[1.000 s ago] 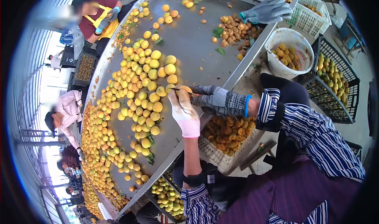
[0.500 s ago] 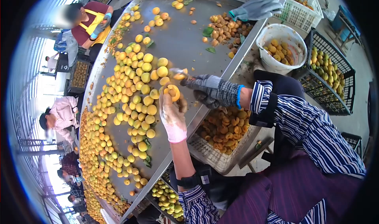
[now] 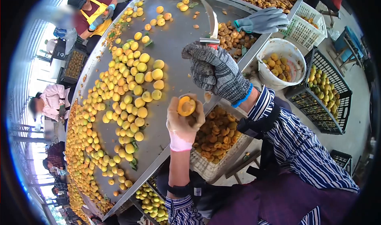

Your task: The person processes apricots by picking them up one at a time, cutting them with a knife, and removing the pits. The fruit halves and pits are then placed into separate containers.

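Observation:
My left hand (image 3: 178,125), in a thin pale glove with a pink cuff, holds a cut apricot (image 3: 185,107) between curled fingers, its orange inside turned up. Closed in a fist, my right hand (image 3: 216,72) wears a grey knit glove with a blue cuff. It grips a knife (image 3: 214,26) whose red handle shows above the fist and whose curved blade points away from me. Just below that fist is a small brownish piece (image 3: 207,96), perhaps a pit. Whole yellow apricots (image 3: 131,86) lie on the metal table (image 3: 166,54) to the left.
Below my hands stands a crate of apricot halves (image 3: 218,139). Pits (image 3: 234,36) and a spare grey glove (image 3: 264,20) lie at the table's right edge. Beyond are a white bucket (image 3: 274,80) and a black crate (image 3: 317,112). Other people work along the far side.
The knife has swung away from the apricot to point up, as my right hand turned over into an upright fist. My left hand has shifted right and nearer me, still holding the cut apricot.

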Available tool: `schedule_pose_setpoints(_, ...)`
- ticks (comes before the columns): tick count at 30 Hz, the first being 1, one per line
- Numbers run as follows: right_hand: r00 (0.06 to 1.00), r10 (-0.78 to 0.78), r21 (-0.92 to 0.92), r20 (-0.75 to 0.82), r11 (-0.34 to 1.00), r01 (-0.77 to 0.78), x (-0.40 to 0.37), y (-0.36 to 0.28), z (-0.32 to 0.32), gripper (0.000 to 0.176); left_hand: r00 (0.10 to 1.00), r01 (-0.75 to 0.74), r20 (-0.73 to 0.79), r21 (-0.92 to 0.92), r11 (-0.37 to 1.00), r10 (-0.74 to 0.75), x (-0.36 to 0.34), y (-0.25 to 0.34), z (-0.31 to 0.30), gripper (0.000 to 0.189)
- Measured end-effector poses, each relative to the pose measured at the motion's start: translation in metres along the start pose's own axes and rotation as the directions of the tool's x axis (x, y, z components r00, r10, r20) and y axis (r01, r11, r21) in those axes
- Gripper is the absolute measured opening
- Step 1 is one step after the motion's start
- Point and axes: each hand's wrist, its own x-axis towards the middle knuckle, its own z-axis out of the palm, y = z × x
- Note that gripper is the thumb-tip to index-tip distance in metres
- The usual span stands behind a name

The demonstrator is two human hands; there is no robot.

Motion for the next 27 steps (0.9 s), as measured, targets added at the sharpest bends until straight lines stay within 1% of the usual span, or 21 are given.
schedule_pose_setpoints(2, 1.0, 0.002, 0.067, -0.01, 0.998, -0.001, 0.0, -0.002, 0.006, 0.023, 0.993, -0.046, 0.113, 0.075, 0.996, 0.037, 0.001, -0.012, 0.003, 0.047)
schedule_pose_setpoints(3, 0.999, -0.034, 0.084, -0.016, 0.996, 0.035, -0.002, -0.003, 0.012, 0.025, 0.973, 0.016, 0.231, -0.028, 0.999, -0.009, 0.005, -0.015, -0.005, 0.043)
schedule_pose_setpoints(4, 0.999, -0.033, 0.08, -0.019, 0.996, 0.034, -0.002, -0.001, 0.013, 0.025, 0.972, 0.019, 0.233, -0.032, 0.999, -0.011, 0.009, -0.019, -0.01, 0.043)
schedule_pose_setpoints(6, 0.977, -0.208, -0.186, 0.042, 0.96, 0.212, -0.001, 0.002, 0.013, 0.026, 0.958, 0.122, 0.274, -0.124, 0.985, -0.084, 0.011, -0.024, -0.01, 0.048)
schedule_pose_setpoints(7, 0.983, -0.176, -0.193, 0.05, 0.964, 0.183, -0.002, 0.0, 0.016, 0.024, 0.995, 0.093, 0.034, 0.054, 0.994, -0.095, 0.007, -0.024, 0.004, 0.061)
schedule_pose_setpoints(8, 0.983, -0.176, -0.192, 0.049, 0.964, 0.182, -0.002, 0.003, 0.017, 0.024, 0.995, 0.094, 0.032, 0.054, 0.994, -0.096, 0.007, -0.027, 0.005, 0.061)
schedule_pose_setpoints(9, 0.973, -0.22, -0.208, 0.067, 0.951, 0.229, -0.001, 0.009, 0.016, 0.022, 0.987, -0.162, 0.055, 0.293, 0.942, 0.152, 0.007, -0.03, 0.003, 0.053)
schedule_pose_setpoints(10, 0.961, -0.263, -0.222, 0.085, 0.935, 0.276, -0.001, 0.013, 0.016, 0.021, 0.916, -0.392, 0.138, 0.501, 0.772, 0.376, 0.007, -0.033, 0.0, 0.047)
schedule_pose_setpoints(11, 0.932, -0.324, -0.482, 0.163, 0.798, 0.362, -0.004, 0.012, 0.012, 0.024, 0.793, -0.568, 0.267, 0.651, 0.504, 0.548, 0.007, -0.035, -0.003, 0.045)
schedule_pose_setpoints(12, 0.932, -0.325, -0.481, 0.163, 0.798, 0.363, -0.005, 0.015, 0.015, 0.024, 0.63, -0.669, 0.428, 0.723, 0.173, 0.648, 0.006, -0.037, -0.007, 0.047)
schedule_pose_setpoints(13, 0.912, -0.366, -0.445, 0.186, 0.796, 0.41, -0.007, 0.017, 0.021, 0.025, 0.449, -0.682, 0.6, 0.709, -0.181, 0.662, 0.005, -0.037, -0.009, 0.053)
schedule_pose_setpoints(14, 0.89, -0.407, -0.408, 0.207, 0.791, 0.456, -0.009, 0.018, 0.025, 0.025, 0.448, -0.681, 0.599, 0.71, -0.182, 0.663, 0.002, -0.036, -0.01, 0.053)
schedule_pose_setpoints(15, 0.965, -0.214, -0.406, 0.153, 0.876, 0.259, -0.012, 0.009, 0.028, 0.025, 0.551, -0.658, 0.548, 0.749, -0.076, 0.629, -0.002, -0.034, -0.011, 0.059)
schedule_pose_setpoints(16, 0.965, -0.212, -0.405, 0.156, 0.877, 0.258, -0.012, 0.012, 0.029, 0.025, 0.648, -0.621, 0.492, 0.784, 0.028, 0.582, -0.005, -0.032, -0.011, 0.067)
schedule_pose_setpoints(18, 0.931, -0.27, -0.205, 0.245, 0.924, 0.322, -0.013, 0.018, 0.029, 0.025, 0.675, -0.574, 0.477, 0.819, -0.006, 0.563, -0.008, -0.028, -0.012, 0.065)
schedule_pose_setpoints(19, 0.932, -0.269, -0.204, 0.244, 0.925, 0.32, -0.013, 0.018, 0.03, 0.025, 0.702, -0.528, 0.463, 0.848, -0.042, 0.541, -0.009, -0.026, -0.013, 0.064)
schedule_pose_setpoints(21, 0.905, -0.276, -0.542, 0.325, 0.73, 0.417, -0.011, 0.019, 0.031, 0.026, 0.678, -0.524, 0.498, 0.843, -0.119, 0.541, -0.004, -0.025, -0.023, 0.062)
schedule_pose_setpoints(22, 0.904, -0.279, -0.538, 0.325, 0.731, 0.419, -0.009, 0.022, 0.03, 0.026, 0.651, -0.52, 0.534, 0.832, -0.196, 0.539, -0.002, -0.024, -0.027, 0.06)
schedule_pose_setpoints(24, 0.907, -0.27, -0.452, 0.323, 0.798, 0.399, -0.005, 0.03, 0.026, 0.028, 0.633, -0.535, 0.545, 0.821, -0.199, 0.55, 0.0, -0.028, -0.03, 0.06)
schedule_pose_setpoints(26, 0.912, -0.256, -0.447, 0.32, 0.808, 0.383, 0.0, 0.031, 0.02, 0.027, 0.77, -0.515, 0.283, 0.805, 0.294, 0.572, 0.0, -0.034, -0.032, 0.064)
schedule_pose_setpoints(27, 0.866, -0.354, -0.525, 0.355, 0.691, 0.497, 0.005, 0.036, 0.014, 0.027, 0.702, -0.556, 0.382, 0.821, 0.127, 0.601, 0.001, -0.033, -0.032, 0.071)
